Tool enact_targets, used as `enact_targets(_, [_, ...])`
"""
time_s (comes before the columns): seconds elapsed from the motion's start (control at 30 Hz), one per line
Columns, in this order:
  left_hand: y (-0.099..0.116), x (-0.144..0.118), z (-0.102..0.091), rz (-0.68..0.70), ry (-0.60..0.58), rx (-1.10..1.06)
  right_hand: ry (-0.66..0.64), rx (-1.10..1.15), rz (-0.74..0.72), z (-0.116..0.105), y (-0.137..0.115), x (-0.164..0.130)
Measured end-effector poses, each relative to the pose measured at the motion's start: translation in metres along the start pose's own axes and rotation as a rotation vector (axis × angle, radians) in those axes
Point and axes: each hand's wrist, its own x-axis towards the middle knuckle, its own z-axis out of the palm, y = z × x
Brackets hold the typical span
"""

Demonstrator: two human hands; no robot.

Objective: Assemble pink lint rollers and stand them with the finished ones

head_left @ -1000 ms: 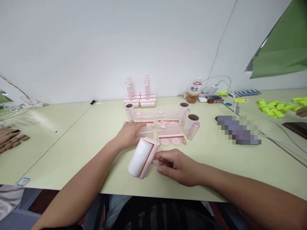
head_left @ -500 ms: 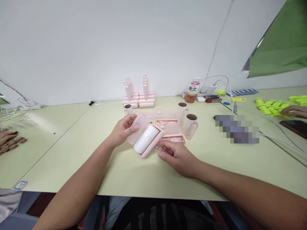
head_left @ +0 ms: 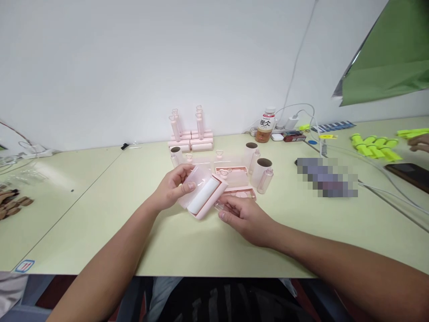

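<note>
My left hand grips the translucent flap of a pale pink lint roller, thumb on top. The lint roller tilts above the table, and its white roll shows between the flap and the pink casing. My right hand is at its lower right side, fingers curled around a small clear plastic piece, mostly hidden by them. Behind my hands lies an open pink case. Beside it stand cardboard-cored rolls with clear pink tubes.
Several pink lint rollers with upright handles stand against the wall. A drink bottle, white cables and a blurred object are at the right. Another person's hand is near yellow-green pieces; brown pieces lie far left.
The translucent flap has swung toward the roll and covers more of it. The whole view has shifted slightly. My right hand keeps about the same place beside the lint roller.
</note>
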Motion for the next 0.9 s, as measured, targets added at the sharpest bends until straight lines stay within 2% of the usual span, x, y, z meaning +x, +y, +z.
enact_targets(0.3, [-0.001,0.001,0.005,0.002,-0.023,-0.014,-0.005,-0.030,0.010,0.000,0.000,0.000])
enact_targets(0.9, [-0.001,0.000,0.016,-0.053,-0.022,-0.072,-0.016,0.053,0.011,0.003,0.007,0.000])
